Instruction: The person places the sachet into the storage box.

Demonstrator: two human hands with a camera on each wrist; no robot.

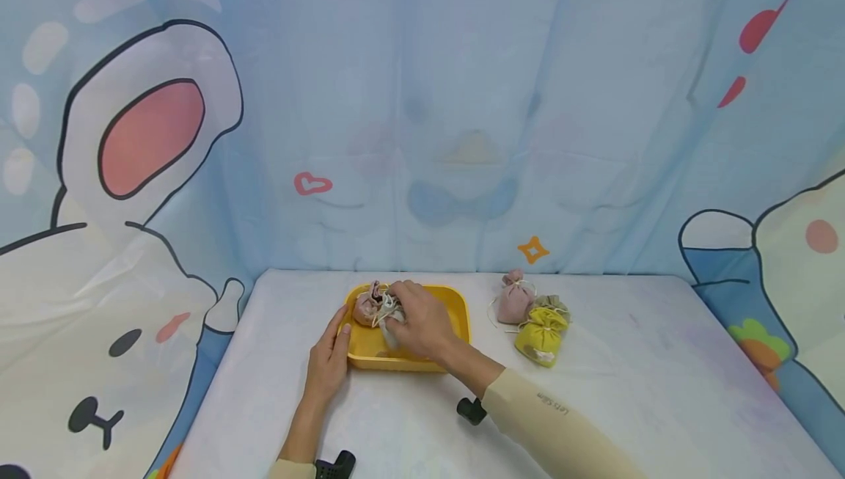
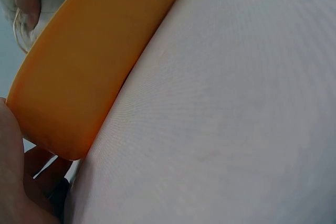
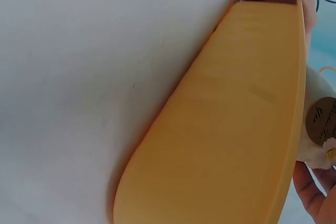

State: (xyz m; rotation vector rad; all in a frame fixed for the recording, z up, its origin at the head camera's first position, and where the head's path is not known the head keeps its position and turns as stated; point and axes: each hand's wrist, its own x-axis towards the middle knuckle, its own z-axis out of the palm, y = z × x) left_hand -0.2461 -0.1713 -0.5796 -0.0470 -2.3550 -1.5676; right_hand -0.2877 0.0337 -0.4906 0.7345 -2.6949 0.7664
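My left hand (image 1: pixel 328 362) grips the left end of a yellow plastic tray (image 1: pixel 403 364), thumb at the rim and fingers along the outer wall. Over the tray, my right hand (image 1: pixel 421 321) holds an off-white drawstring pouch (image 1: pixel 391 335). In the right wrist view this pouch (image 3: pixel 314 95) shows a round brown label and a small flower, and fingers (image 3: pixel 308 192) hold it beside the tray's rim. A pink drawstring pouch (image 1: pixel 365 309) sits inside the tray at its left end, close against the off-white one. White cords lie between the two pouches.
Right of the tray, a pink pouch (image 1: pixel 513 304), a yellow-green pouch (image 1: pixel 543 336) and a grey-green pouch (image 1: pixel 556 305) lie grouped on the white-covered table (image 1: pixel 634 391). A blue cartoon-printed curtain (image 1: pixel 422 83) hangs behind the table and down both sides.
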